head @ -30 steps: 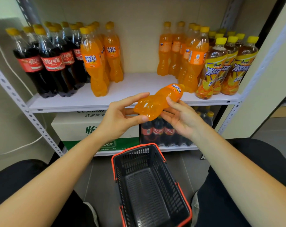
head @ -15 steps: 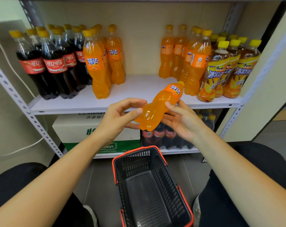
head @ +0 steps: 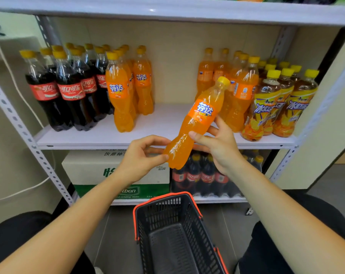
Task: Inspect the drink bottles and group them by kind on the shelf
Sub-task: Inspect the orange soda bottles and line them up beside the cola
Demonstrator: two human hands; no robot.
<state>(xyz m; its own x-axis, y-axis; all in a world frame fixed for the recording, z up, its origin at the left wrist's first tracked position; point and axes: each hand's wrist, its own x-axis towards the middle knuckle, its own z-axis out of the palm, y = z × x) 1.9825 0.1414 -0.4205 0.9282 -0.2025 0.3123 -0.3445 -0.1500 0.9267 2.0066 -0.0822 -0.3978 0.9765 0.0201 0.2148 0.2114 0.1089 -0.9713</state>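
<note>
At bottom centre of the frame, the basket (head: 175, 232) sat empty on the floor, directly under the held bottle (head: 195, 125). Drop risk: if the grip failed, the bottle would probably land in or on the basket rim.

Mid-frame, both hands were on that one orange soda bottle, held tilted, cap toward upper right, label facing the camera.
- Left hand (head: 142, 157): loosely curled, thumb and fingertips only pinching the base. Light contact, not a real grasp.
- Right hand (head: 219, 143): partly closed around the waist just under the label, thumb in front, fingers behind. It looked to carry most of the weight.

Risks as I judged them:
- The body is smooth and waisted, so it could slip through the right hand if the left let go early.
- The cap end was near the right orange group (head: 234, 86); pushing it in tilted could knock the front bottles there, or the tea bottles (head: 280, 103) beside them.
- Two orange groups were on the shelf (head: 163, 123): left orange group (head: 126, 89) next to the cola bottles (head: 68, 89), and the right one. Picking one leaves the kind split.
</note>
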